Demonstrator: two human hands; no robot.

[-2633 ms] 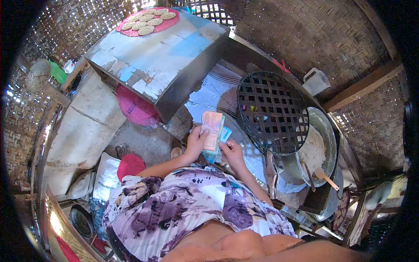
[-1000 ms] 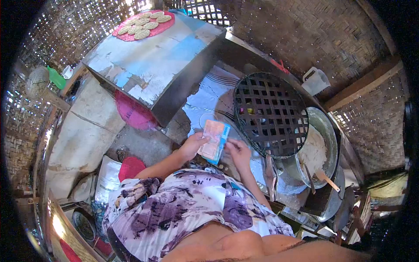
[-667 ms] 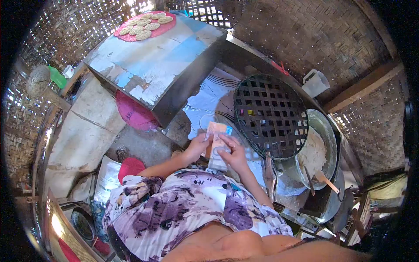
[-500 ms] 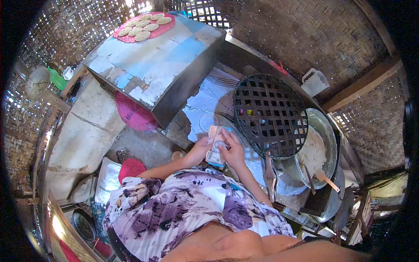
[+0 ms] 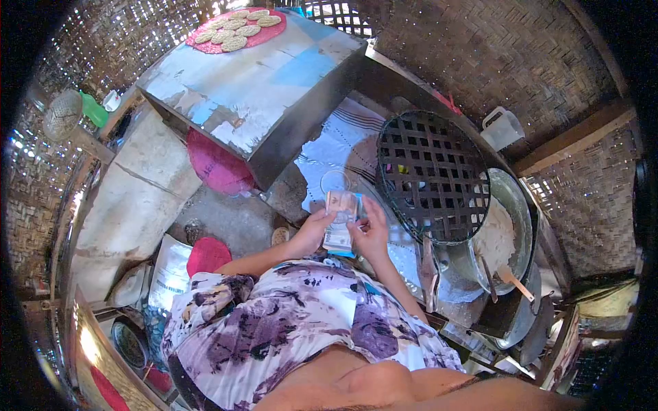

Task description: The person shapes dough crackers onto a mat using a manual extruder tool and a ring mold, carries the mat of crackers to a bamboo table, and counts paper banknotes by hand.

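Observation:
A stack of banknotes (image 5: 338, 236) is held upright in front of my lap, pale notes on top and a blue edge showing beneath. My left hand (image 5: 312, 236) grips the stack from its left side, thumb over the front. On the right side, my right hand (image 5: 372, 236) pinches the notes, its thumb against their face and its fingers behind the edge. Just beyond the notes lies a clear round lid or dish rim (image 5: 335, 183) on a white patterned cloth (image 5: 329, 147).
To the right, a dark woven basket tray (image 5: 435, 178) leans over a large metal basin (image 5: 517, 198) of pale dough-like food (image 5: 495, 236) with a wooden-handled tool (image 5: 515, 282). At upper left, a worn table (image 5: 226, 103) bears a pink mat with several flat rounds (image 5: 236, 31). A plastic pitcher (image 5: 504, 129) stands at right.
My right hand's fingers have shifted from across the front of the notes to their right edge. The view has moved slightly, and the left hand keeps its hold.

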